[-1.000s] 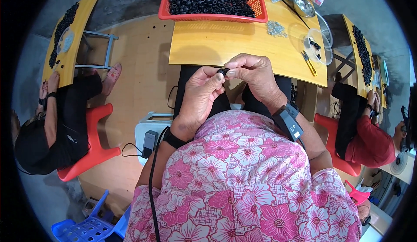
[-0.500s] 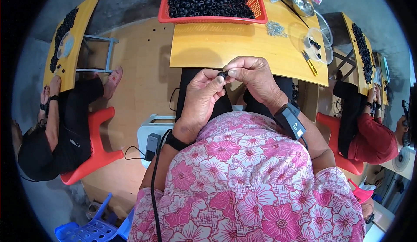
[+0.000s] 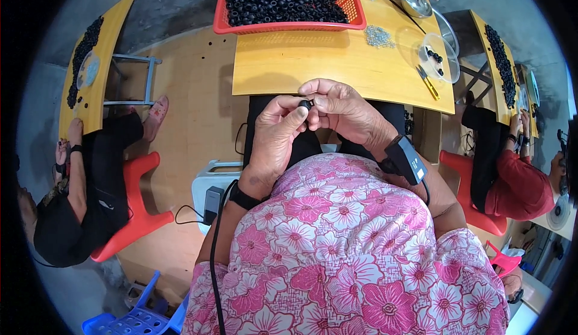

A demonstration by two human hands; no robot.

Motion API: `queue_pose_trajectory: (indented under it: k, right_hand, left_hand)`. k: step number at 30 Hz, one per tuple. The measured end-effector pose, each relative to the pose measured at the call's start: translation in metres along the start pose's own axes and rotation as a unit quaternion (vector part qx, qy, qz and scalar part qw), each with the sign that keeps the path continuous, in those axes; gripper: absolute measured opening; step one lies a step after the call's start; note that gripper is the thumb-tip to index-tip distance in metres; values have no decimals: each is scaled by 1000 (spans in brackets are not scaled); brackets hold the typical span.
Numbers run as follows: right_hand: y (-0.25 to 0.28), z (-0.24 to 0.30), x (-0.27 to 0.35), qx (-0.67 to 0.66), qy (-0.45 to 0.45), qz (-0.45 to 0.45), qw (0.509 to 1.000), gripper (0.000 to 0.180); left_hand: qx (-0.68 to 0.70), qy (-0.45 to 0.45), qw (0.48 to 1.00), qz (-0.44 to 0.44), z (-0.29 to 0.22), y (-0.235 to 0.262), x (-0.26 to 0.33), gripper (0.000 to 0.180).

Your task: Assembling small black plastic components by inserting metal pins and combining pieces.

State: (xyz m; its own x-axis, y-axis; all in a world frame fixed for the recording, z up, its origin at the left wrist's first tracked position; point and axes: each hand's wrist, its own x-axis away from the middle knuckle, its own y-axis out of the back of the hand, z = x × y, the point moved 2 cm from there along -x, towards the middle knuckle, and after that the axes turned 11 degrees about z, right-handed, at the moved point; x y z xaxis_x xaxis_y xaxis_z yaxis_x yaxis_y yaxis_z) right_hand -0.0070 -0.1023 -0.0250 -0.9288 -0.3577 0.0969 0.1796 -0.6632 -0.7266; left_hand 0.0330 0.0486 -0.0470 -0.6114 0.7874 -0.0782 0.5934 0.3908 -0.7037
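Observation:
Between the thumb and forefinger of my left hand (image 3: pixel 278 131) is a small black hollow part (image 3: pixel 305 104), held just off the table's near edge above my lap. My right hand (image 3: pixel 344 113) meets it from the other side, with thumb and fingers pinched at the part's right edge. Whether a second small piece sits between the right fingertips is hidden. Beyond my hands, a red plastic basket (image 3: pixel 289 29) heaped with similar black parts (image 3: pixel 283 1) stands on the yellow table (image 3: pixel 289 70).
Right of the basket lie a pile of small clear pieces (image 3: pixel 379 36), a clear bowl (image 3: pixel 448 73) with a few black parts, a yellow cutter (image 3: pixel 428 83) and a metal bowl (image 3: pixel 416 3). People work at side tables left (image 3: pixel 78 214) and right (image 3: pixel 518 184).
My right hand has shifted slightly, its fingers curling lower around the part. The black part now shows more of its body at my left fingertips. The whole view has tilted a little.

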Motion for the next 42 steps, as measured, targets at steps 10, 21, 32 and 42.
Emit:
queue_pose_trajectory:
  k: [10, 21, 32, 42]
  right_hand:
    - [0, -4, 4, -28, 12, -10, 999, 35]
    - [2, -2, 7, -36, -16, -24, 999, 29]
    - [7, -6, 7, -34, -26, -40, 998, 20]
    - [9, 0, 9, 24, -42, -40, 998, 20]
  left_hand:
    - [-108, -22, 993, -34, -2, -7, 0, 11]
    - [-269, -20, 962, -50, -13, -7, 2, 13]
    - [-339, -26, 938, -60, -12, -1, 1, 13]
    - [-299, 21, 951, -76, -10, -3, 3, 15]
